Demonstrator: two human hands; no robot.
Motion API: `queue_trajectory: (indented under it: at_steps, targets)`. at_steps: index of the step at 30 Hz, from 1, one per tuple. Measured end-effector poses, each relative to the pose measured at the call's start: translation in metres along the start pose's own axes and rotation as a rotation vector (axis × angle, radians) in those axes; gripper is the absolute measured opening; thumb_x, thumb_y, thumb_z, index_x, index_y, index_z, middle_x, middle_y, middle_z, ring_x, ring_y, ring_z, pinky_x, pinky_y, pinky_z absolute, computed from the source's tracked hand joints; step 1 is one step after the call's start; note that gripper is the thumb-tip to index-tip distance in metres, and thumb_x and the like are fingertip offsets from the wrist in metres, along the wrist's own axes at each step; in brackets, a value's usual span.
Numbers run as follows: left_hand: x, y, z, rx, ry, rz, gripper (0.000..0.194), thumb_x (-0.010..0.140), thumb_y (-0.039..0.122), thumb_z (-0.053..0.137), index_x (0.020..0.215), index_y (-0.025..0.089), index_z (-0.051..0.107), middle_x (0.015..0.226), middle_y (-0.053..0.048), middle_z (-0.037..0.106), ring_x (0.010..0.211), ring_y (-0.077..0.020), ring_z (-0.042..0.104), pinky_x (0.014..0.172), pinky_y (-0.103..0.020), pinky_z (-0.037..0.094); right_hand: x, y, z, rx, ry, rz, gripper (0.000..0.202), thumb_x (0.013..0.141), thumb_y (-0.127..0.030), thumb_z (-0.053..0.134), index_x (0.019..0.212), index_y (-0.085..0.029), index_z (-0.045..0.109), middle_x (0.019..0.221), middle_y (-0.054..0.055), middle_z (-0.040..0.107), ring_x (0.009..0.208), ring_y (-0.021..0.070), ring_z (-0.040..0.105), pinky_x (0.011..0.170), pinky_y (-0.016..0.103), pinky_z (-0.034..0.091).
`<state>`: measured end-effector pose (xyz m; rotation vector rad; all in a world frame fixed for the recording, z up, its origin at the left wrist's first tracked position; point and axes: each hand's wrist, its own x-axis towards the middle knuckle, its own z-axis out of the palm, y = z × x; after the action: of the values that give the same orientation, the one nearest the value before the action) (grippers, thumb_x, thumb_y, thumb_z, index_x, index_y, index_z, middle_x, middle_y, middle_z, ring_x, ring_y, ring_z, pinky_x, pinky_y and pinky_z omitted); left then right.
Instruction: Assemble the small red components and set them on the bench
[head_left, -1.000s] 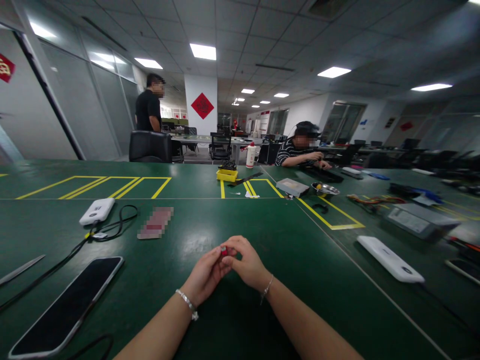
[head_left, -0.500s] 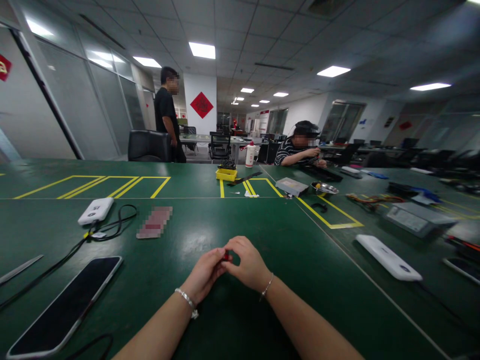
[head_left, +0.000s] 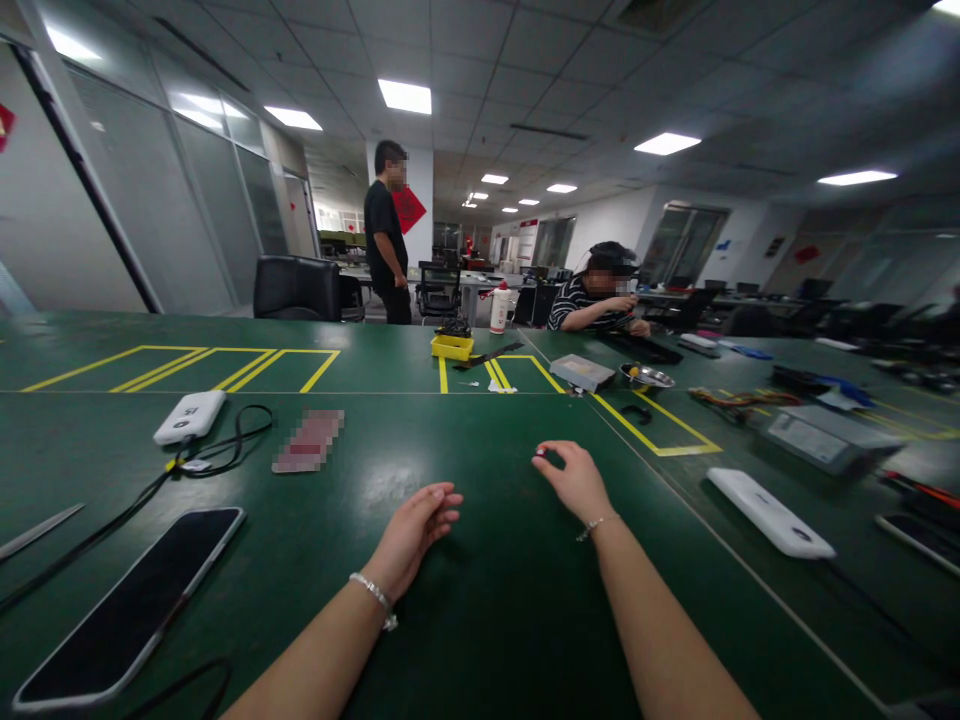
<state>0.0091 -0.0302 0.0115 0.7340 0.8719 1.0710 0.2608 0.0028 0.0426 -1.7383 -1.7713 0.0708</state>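
Between the thumb and fingertips of my right hand is a small red and white object, too small to tell its kind. This hand hovers over the green table, right of the middle. My left hand is to the left and nearer me, its fingers loosely bent and apart, with nothing seen in it. A pink card-like piece, blurred out, lies beyond my left hand.
To the left are a phone, a white power bank with a black cable, and tweezers. Another white power bank lies right. Farther back stand a yellow bin and metal bowl. A co-worker sits across.
My hands have parted: the right moved right and away from me with the small red and white object, while the left stayed nearly in place. The standing person in the background moved right.
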Motion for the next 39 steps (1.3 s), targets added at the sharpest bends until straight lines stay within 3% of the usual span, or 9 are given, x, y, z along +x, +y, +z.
queue_trajectory:
  at_steps: [6, 13, 19, 23, 27, 30, 33, 35, 39]
  targets:
    - [0.001, 0.002, 0.0, -0.004, 0.043, -0.007, 0.016, 0.074, 0.023, 0.056, 0.087, 0.014, 0.059, 0.084, -0.008, 0.065, 0.064, -0.009, 0.059, 0.059, -0.019, 0.045, 0.001, 0.081, -0.024, -0.302, -0.133, 0.584, 0.041, 0.074, -0.053, 0.042, 0.101, -0.029, 0.061, 0.107, 0.009, 0.055, 0.098, 0.0281, 0.05, 0.077, 0.038, 0.04]
    - [-0.001, 0.005, 0.002, 0.034, 0.053, -0.009, 0.015, 0.074, 0.021, 0.055, 0.086, 0.013, 0.06, 0.083, -0.007, 0.065, 0.065, -0.0092, 0.058, 0.059, -0.019, 0.044, -0.006, 0.1, -0.019, -0.358, -0.141, 0.783, 0.046, 0.07, -0.056, 0.042, 0.11, -0.037, 0.054, 0.122, 0.008, 0.045, 0.109, 0.0335, 0.042, 0.08, 0.046, 0.039]
    - [0.001, 0.001, -0.001, 0.073, 0.049, 0.014, 0.02, 0.072, 0.025, 0.057, 0.089, 0.015, 0.062, 0.093, -0.009, 0.064, 0.073, -0.0121, 0.059, 0.064, -0.022, 0.044, -0.003, 0.071, -0.01, -0.433, -0.059, 0.603, 0.059, 0.073, -0.05, 0.041, 0.123, -0.018, 0.043, 0.13, 0.013, 0.036, 0.119, 0.0332, 0.029, 0.09, 0.048, 0.032]
    - [0.001, -0.001, -0.002, 0.115, 0.023, 0.076, 0.027, 0.072, 0.027, 0.057, 0.097, 0.02, 0.063, 0.125, -0.008, 0.049, 0.106, -0.0201, 0.049, 0.08, -0.027, 0.042, -0.005, 0.007, 0.015, -0.311, -0.099, 0.133, 0.051, 0.079, -0.041, 0.04, 0.121, -0.014, 0.045, 0.128, 0.011, 0.04, 0.121, 0.0252, 0.029, 0.098, 0.04, 0.026]
    - [0.002, -0.003, -0.002, 0.125, -0.025, 0.127, 0.026, 0.075, 0.028, 0.053, 0.097, 0.021, 0.064, 0.137, -0.003, 0.032, 0.124, -0.0202, 0.031, 0.096, -0.029, 0.031, -0.027, -0.055, 0.044, -0.106, -0.286, -0.352, 0.045, 0.081, -0.038, 0.04, 0.122, -0.019, 0.045, 0.13, 0.008, 0.041, 0.123, 0.0235, 0.027, 0.099, 0.04, 0.025]
    - [0.003, -0.004, -0.002, 0.125, -0.042, 0.122, 0.025, 0.076, 0.029, 0.05, 0.093, 0.019, 0.066, 0.136, -0.004, 0.034, 0.124, -0.0189, 0.03, 0.099, -0.028, 0.027, -0.041, -0.074, 0.056, -0.049, -0.46, -0.519, 0.047, 0.079, -0.041, 0.045, 0.123, -0.024, 0.043, 0.132, 0.006, 0.038, 0.125, 0.0251, 0.023, 0.098, 0.042, 0.025]
    - [0.003, -0.003, -0.002, 0.149, -0.054, 0.108, 0.026, 0.077, 0.031, 0.049, 0.093, 0.02, 0.066, 0.136, -0.003, 0.034, 0.125, -0.0188, 0.03, 0.1, -0.028, 0.026, -0.038, -0.063, 0.053, -0.031, -0.53, -0.499, 0.047, 0.078, -0.044, 0.047, 0.121, -0.026, 0.045, 0.131, 0.005, 0.04, 0.124, 0.0246, 0.026, 0.098, 0.042, 0.025]
    - [0.002, -0.002, -0.002, 0.16, -0.059, 0.1, 0.026, 0.077, 0.033, 0.049, 0.094, 0.022, 0.066, 0.136, -0.002, 0.035, 0.125, -0.0194, 0.03, 0.1, -0.03, 0.025, -0.026, -0.043, 0.042, -0.062, -0.468, -0.384, 0.044, 0.078, -0.041, 0.047, 0.119, -0.024, 0.048, 0.127, 0.007, 0.044, 0.12, 0.023, 0.033, 0.097, 0.039, 0.027]
    - [0.0, 0.0, -0.001, 0.164, -0.037, 0.073, 0.027, 0.075, 0.035, 0.052, 0.094, 0.021, 0.066, 0.134, -0.004, 0.038, 0.119, -0.021, 0.038, 0.098, -0.032, 0.03, -0.002, 0.011, 0.005, -0.336, -0.135, 0.132, 0.039, 0.08, -0.032, 0.043, 0.114, -0.014, 0.051, 0.113, 0.015, 0.05, 0.107, 0.0251, 0.045, 0.09, 0.038, 0.034]
